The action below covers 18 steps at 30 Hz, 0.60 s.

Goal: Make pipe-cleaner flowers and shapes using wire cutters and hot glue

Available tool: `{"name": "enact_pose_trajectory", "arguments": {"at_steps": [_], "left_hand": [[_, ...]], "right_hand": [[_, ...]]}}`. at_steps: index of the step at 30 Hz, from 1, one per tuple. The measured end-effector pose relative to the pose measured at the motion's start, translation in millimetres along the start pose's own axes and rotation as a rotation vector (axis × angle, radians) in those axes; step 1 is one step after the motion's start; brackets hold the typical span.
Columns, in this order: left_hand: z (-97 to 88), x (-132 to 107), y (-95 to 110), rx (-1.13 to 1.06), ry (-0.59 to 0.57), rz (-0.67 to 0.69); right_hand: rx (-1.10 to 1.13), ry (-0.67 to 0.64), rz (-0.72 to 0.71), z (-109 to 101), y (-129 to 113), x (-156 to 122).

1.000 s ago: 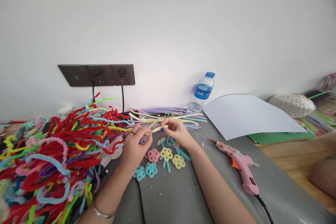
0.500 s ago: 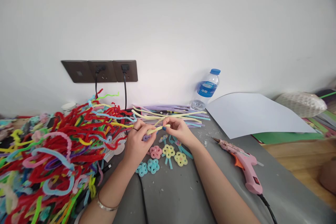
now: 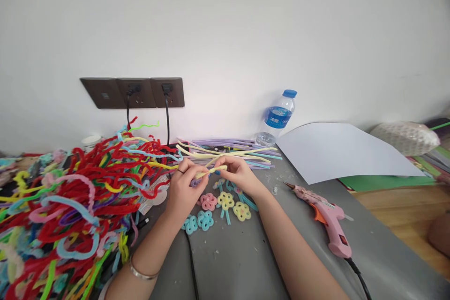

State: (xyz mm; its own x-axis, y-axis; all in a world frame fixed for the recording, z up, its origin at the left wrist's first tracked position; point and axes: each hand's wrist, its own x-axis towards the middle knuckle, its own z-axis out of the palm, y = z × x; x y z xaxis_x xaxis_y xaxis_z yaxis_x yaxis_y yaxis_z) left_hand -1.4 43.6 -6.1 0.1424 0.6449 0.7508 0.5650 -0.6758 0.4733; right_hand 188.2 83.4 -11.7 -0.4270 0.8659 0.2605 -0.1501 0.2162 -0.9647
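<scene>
**Both hands pinching one pale yellow pipe cleaner**

Little has shifted since the earlier frames: both hands have drifted a touch up and toward 12 o'clock, and the grip looks unchanged.

Near: bare forearms come in from 6 o'clock over the grey table (image 3: 246,262); a bracelet (image 3: 140,273) sits on the left wrist. A black cord (image 3: 191,267) runs between the arms.

Mid: finished flowers (image 3: 225,200) in pink, yellow and blue lie flat just at 6 o'clock of the hands, not touched.

Hands: left hand (image 3: 183,187) has thumb and fingers pressed together on one end of the yellow pipe cleaner (image 3: 211,172); right hand (image 3: 239,173) pinches the other end. The short span between them is held clear of the table, tilted slightly up toward 3 o'clock. A small purple piece seems tucked under the left fingers; cannot tell what it is.

Judgement: to bend it cleanly, keep both pinches close together and roll the wire around a fingertip rather than kinking it.

Far: loose pipe cleaners (image 3: 228,150) lie at 12 o'clock, a tangled heap (image 3: 77,197) at 9 o'clock, a glue gun (image 3: 326,218) at 3 o'clock, a water bottle (image 3: 277,117), white paper (image 3: 337,150) and wall sockets (image 3: 133,92) beyond.
</scene>
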Motion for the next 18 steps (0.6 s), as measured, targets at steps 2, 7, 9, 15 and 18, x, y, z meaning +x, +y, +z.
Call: {"name": "enact_pose_trajectory", "arguments": {"at_steps": [2, 7, 9, 15, 18], "left_hand": [[0.1, 0.2, 0.4, -0.003, -0.002, -0.003], [0.3, 0.5, 1.7, -0.019, -0.012, -0.022], [0.3, 0.7, 2.3, -0.027, -0.009, -0.021], [0.2, 1.5, 3.6, -0.048, -0.009, -0.031], [0.3, 1.8, 4.4, -0.055, -0.008, -0.034]], "right_hand": [[0.002, 0.003, -0.005, 0.4, 0.5, 0.1], [-0.004, 0.011, -0.044, 1.2, 0.2, 0.6], [-0.011, 0.012, -0.053, 1.7, -0.6, 0.7], [-0.018, 0.025, -0.05, 2.3, -2.8, 0.0], [-0.024, 0.022, -0.057, 1.8, -3.0, -0.1]]}}
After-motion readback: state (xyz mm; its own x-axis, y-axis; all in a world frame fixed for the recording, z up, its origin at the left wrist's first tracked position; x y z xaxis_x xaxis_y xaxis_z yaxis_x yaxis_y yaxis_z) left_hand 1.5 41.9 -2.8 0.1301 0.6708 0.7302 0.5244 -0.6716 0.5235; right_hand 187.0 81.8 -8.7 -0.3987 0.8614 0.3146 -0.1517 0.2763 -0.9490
